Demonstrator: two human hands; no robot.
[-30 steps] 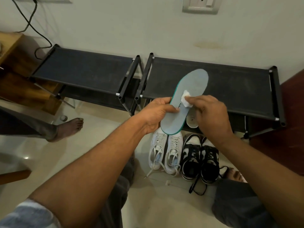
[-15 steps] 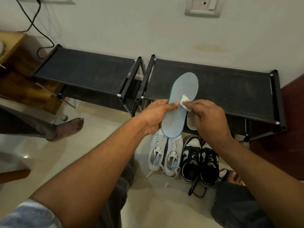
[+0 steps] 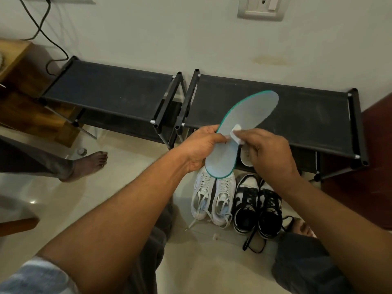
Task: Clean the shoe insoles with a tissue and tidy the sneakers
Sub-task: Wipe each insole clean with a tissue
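L hand [image 3: 201, 150] grips insole [image 3: 249, 111], R hand [image 3: 270, 154] pinches tissue [image 3: 235, 133], toe now swung right

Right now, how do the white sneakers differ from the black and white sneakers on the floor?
The white sneakers are all pale with white laces; the black and white sneakers have dark panels and black laces. The white pair sits left, partly behind the held insole; the other sits right, a black lace looping over the floor. Both stand paired before the shoe rack.
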